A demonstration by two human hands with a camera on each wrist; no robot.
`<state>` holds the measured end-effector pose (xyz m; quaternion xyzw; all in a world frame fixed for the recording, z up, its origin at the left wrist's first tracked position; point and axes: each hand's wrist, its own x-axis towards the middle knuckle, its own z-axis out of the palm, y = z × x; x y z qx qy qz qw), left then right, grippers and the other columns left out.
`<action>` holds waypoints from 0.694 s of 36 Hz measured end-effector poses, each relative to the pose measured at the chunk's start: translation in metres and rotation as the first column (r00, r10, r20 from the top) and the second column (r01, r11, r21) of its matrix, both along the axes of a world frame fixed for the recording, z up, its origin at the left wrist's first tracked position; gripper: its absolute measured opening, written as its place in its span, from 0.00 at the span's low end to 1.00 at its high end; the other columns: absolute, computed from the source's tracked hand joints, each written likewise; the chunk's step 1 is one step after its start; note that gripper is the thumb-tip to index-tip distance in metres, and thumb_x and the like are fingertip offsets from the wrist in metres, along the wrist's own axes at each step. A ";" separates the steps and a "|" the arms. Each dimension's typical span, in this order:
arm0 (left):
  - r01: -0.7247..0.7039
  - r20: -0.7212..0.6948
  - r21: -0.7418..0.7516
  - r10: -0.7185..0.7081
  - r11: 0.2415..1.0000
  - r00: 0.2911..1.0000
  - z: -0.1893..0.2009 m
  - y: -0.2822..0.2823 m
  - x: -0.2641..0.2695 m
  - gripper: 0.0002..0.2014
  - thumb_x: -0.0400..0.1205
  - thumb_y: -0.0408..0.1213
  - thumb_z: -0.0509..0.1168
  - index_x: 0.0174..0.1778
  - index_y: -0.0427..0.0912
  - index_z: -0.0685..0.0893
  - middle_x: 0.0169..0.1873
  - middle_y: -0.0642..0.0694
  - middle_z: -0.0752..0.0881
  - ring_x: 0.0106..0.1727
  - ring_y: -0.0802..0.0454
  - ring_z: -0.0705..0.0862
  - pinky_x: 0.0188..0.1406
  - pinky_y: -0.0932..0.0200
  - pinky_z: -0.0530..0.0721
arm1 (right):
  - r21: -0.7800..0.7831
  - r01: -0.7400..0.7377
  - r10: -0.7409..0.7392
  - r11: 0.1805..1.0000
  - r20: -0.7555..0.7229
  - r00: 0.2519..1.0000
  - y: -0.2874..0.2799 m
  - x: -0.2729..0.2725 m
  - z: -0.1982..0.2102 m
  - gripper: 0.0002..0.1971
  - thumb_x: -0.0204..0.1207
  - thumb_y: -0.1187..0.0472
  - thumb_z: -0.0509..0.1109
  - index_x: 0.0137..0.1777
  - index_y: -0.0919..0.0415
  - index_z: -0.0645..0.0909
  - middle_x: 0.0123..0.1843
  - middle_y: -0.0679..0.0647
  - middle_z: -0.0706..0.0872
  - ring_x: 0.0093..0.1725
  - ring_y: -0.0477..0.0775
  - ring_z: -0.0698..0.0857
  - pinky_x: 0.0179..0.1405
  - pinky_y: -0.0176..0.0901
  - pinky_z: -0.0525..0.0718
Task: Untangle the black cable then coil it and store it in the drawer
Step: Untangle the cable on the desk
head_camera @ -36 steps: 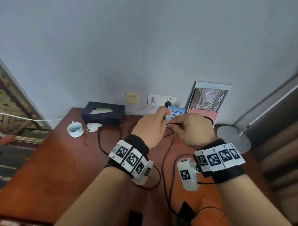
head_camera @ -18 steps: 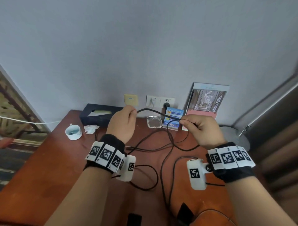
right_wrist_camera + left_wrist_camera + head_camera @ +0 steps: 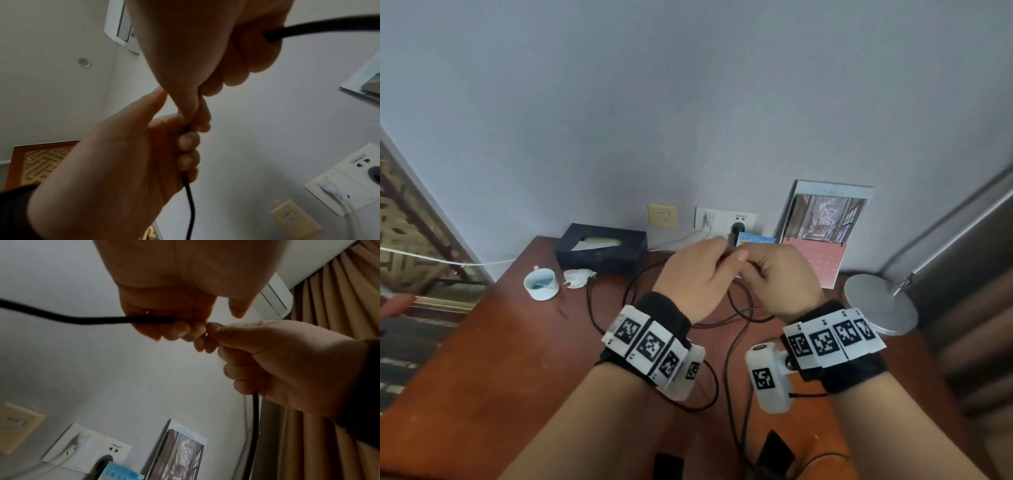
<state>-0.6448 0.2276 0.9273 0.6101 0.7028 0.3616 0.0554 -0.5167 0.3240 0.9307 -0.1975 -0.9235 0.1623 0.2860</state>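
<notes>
The black cable (image 3: 725, 377) lies in loose loops on the brown table (image 3: 482, 342) and rises into both hands. My left hand (image 3: 722, 253) and right hand (image 3: 746, 257) meet fingertip to fingertip above the back of the table, each curled round the cable. In the left wrist view my left hand (image 3: 180, 327) grips a stretch of cable (image 3: 82, 320) that leaves to the left, and the right hand (image 3: 209, 337) holds a strand hanging down. In the right wrist view the right hand (image 3: 205, 91) holds the cable (image 3: 329, 27), while the left hand (image 3: 185, 138) grips a thinner strand below. No drawer is in view.
A dark tissue box (image 3: 602, 246), a white cup (image 3: 541, 284) and a crumpled tissue (image 3: 577, 277) sit at the back left. A round lamp base (image 3: 880, 305) and a leaning picture booklet (image 3: 822, 233) stand at the right. Wall sockets (image 3: 726, 219) hold a plug.
Half a second ago my hands were apart with a length of cable stretched between them. They have come back together, fingertips touching, as they were one second ago.
</notes>
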 end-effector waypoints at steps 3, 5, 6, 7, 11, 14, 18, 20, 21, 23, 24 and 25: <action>0.027 0.042 0.070 -0.030 0.997 0.999 -0.001 0.001 0.002 0.22 0.81 0.60 0.51 0.44 0.46 0.80 0.33 0.53 0.81 0.36 0.56 0.78 0.37 0.58 0.73 | -0.030 0.040 -0.041 0.999 -0.032 0.999 0.004 0.003 0.001 0.17 0.76 0.45 0.56 0.42 0.54 0.83 0.30 0.49 0.84 0.30 0.53 0.80 0.29 0.48 0.79; 0.044 0.026 0.108 -0.047 0.993 0.999 0.000 0.000 -0.003 0.23 0.78 0.62 0.52 0.43 0.46 0.83 0.32 0.52 0.83 0.35 0.56 0.79 0.37 0.59 0.74 | -0.058 0.038 -0.040 0.998 -0.038 0.998 0.008 0.006 0.000 0.16 0.73 0.42 0.57 0.39 0.52 0.80 0.27 0.46 0.80 0.28 0.50 0.77 0.28 0.47 0.78; 0.043 0.023 0.119 -0.046 0.992 0.999 0.000 -0.001 -0.007 0.23 0.77 0.62 0.55 0.41 0.47 0.85 0.31 0.52 0.84 0.35 0.56 0.79 0.37 0.59 0.74 | -0.067 0.031 -0.033 0.997 -0.031 0.999 0.009 0.008 0.000 0.15 0.74 0.43 0.58 0.38 0.51 0.80 0.26 0.45 0.79 0.27 0.48 0.76 0.29 0.48 0.78; 0.038 0.030 0.125 -0.042 0.991 0.999 0.000 -0.001 -0.010 0.22 0.76 0.63 0.59 0.40 0.48 0.86 0.30 0.52 0.84 0.34 0.57 0.79 0.36 0.59 0.75 | -0.073 0.019 -0.020 0.997 -0.017 1.000 0.010 0.009 -0.001 0.14 0.75 0.44 0.59 0.38 0.50 0.80 0.26 0.45 0.79 0.28 0.48 0.77 0.29 0.49 0.79; 0.000 0.065 0.155 -0.010 0.988 0.998 -0.002 -0.003 -0.021 0.21 0.72 0.63 0.67 0.32 0.48 0.88 0.25 0.52 0.84 0.31 0.57 0.80 0.32 0.55 0.77 | -0.123 -0.027 0.030 0.992 0.024 0.999 0.006 0.011 -0.005 0.19 0.77 0.39 0.56 0.47 0.48 0.84 0.36 0.46 0.87 0.37 0.48 0.85 0.37 0.50 0.83; -0.055 0.060 0.152 0.046 0.987 0.997 -0.004 -0.008 -0.032 0.19 0.71 0.64 0.66 0.26 0.52 0.82 0.21 0.54 0.80 0.29 0.59 0.78 0.30 0.58 0.73 | -0.180 -0.020 0.020 0.983 -0.002 1.000 0.008 0.016 -0.006 0.15 0.78 0.41 0.60 0.51 0.45 0.86 0.42 0.42 0.90 0.43 0.43 0.86 0.44 0.45 0.83; -0.126 0.005 0.132 0.126 0.983 0.992 -0.007 -0.016 -0.044 0.21 0.73 0.63 0.67 0.20 0.57 0.73 0.19 0.55 0.75 0.27 0.60 0.76 0.30 0.60 0.70 | -0.205 0.017 -0.020 0.979 -0.014 1.000 0.015 0.029 -0.006 0.09 0.81 0.52 0.66 0.51 0.49 0.88 0.46 0.41 0.90 0.48 0.39 0.86 0.50 0.33 0.80; -0.151 -0.005 0.135 0.153 0.979 0.988 -0.009 -0.021 -0.051 0.23 0.74 0.64 0.65 0.21 0.50 0.77 0.19 0.52 0.77 0.27 0.57 0.77 0.30 0.55 0.74 | -0.254 0.045 -0.054 0.966 -0.028 0.998 0.019 0.035 -0.005 0.08 0.80 0.57 0.68 0.50 0.54 0.89 0.43 0.40 0.90 0.46 0.32 0.84 0.47 0.24 0.77; -0.162 -0.006 0.130 0.164 0.978 0.986 -0.010 -0.023 -0.054 0.25 0.74 0.65 0.63 0.23 0.47 0.78 0.20 0.50 0.78 0.28 0.54 0.78 0.31 0.52 0.76 | -0.281 0.063 -0.074 0.958 -0.031 0.997 0.021 0.038 -0.005 0.07 0.79 0.58 0.69 0.50 0.55 0.89 0.42 0.38 0.89 0.45 0.28 0.83 0.46 0.20 0.75; -0.173 -0.017 0.107 0.176 0.979 0.984 -0.011 -0.026 -0.059 0.26 0.74 0.66 0.61 0.23 0.47 0.77 0.21 0.50 0.78 0.28 0.55 0.78 0.34 0.53 0.77 | -0.301 0.092 -0.108 0.949 -0.035 0.994 0.023 0.041 -0.005 0.07 0.79 0.59 0.70 0.50 0.57 0.89 0.41 0.38 0.88 0.44 0.23 0.82 0.45 0.17 0.73; -0.179 -0.033 0.094 0.182 0.979 0.983 -0.011 -0.027 -0.059 0.25 0.74 0.66 0.60 0.22 0.50 0.75 0.20 0.51 0.77 0.29 0.56 0.78 0.35 0.55 0.76 | -0.296 0.097 -0.113 0.950 -0.037 0.993 0.022 0.041 -0.005 0.07 0.79 0.59 0.69 0.50 0.57 0.89 0.41 0.40 0.88 0.44 0.25 0.82 0.45 0.17 0.74; -0.188 -0.044 0.084 0.192 0.979 0.980 -0.011 -0.028 -0.059 0.24 0.75 0.65 0.60 0.22 0.51 0.74 0.20 0.52 0.77 0.29 0.56 0.77 0.36 0.57 0.75 | -0.287 0.092 -0.110 0.953 -0.046 0.993 0.020 0.040 -0.006 0.07 0.79 0.60 0.69 0.50 0.58 0.89 0.41 0.42 0.89 0.44 0.29 0.83 0.44 0.17 0.74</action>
